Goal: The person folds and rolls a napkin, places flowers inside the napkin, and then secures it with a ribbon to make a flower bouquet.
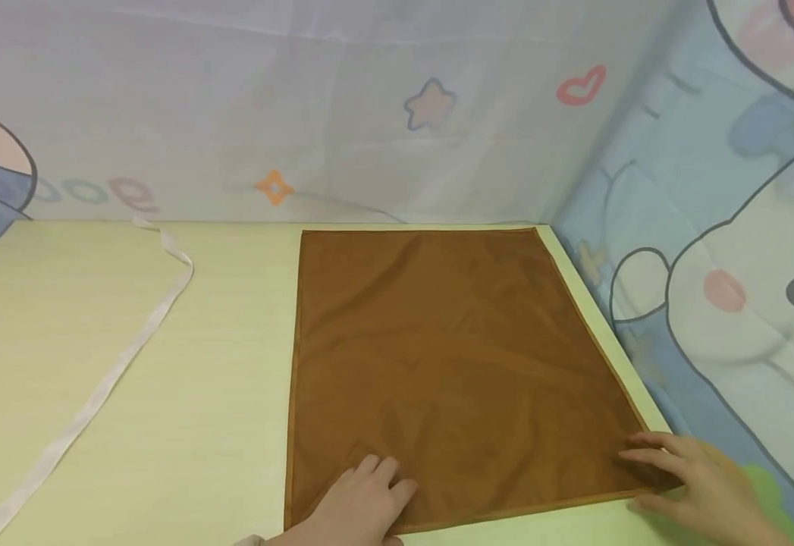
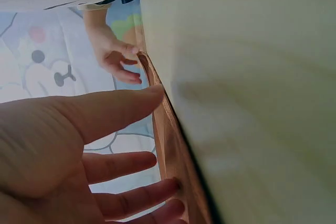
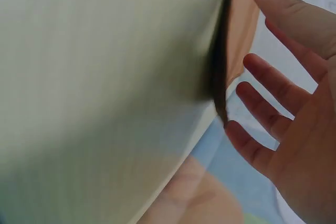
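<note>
A brown rectangular cloth with a stitched hem lies spread on the table, faintly creased. My left hand rests on it near the front edge, left of the middle. In the left wrist view its fingers reach out loosely, fingertips at the cloth, with the thumb at the front hem. At the front right corner is my right hand, fingers spread and thumb apart. The right wrist view shows the little finger right at the cloth's corner, which stands slightly off the table.
A long white ribbon runs slantwise across the pale yellow table on the left. A printed curtain rises behind the table's back edge. Another printed sheet with a cartoon animal borders the right side.
</note>
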{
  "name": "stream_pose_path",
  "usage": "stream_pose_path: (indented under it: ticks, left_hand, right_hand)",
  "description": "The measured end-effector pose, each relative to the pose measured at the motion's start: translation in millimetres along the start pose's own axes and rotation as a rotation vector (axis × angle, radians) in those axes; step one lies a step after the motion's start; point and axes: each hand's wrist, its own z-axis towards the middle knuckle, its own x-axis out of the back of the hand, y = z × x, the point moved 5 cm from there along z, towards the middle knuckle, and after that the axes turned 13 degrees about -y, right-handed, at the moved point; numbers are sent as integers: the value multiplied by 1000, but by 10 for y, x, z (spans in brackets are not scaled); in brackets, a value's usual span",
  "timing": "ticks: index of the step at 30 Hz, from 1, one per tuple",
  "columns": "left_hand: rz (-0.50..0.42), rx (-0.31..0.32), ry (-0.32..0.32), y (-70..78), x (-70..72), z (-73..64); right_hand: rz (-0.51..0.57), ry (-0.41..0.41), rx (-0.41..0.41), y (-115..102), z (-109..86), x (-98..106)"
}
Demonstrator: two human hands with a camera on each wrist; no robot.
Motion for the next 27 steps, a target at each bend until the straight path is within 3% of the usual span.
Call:
stream_pose_path:
  ticks: [6, 12, 23, 27]
  left_hand:
    - [-33, 5, -36, -27, -16, -5]
    - [-47, -4, -22, -32, -11, -21]
    - [26, -2, -19, -29, 3, -29]
    - [37, -21, 18, -18, 6, -51]
  right_hand:
    - [46, 11, 32, 104, -98, -71]
    - [97, 33, 79, 170, -110, -96]
    - [215, 12, 35, 324, -76, -134]
    - [282, -14, 24, 354, -85, -144]
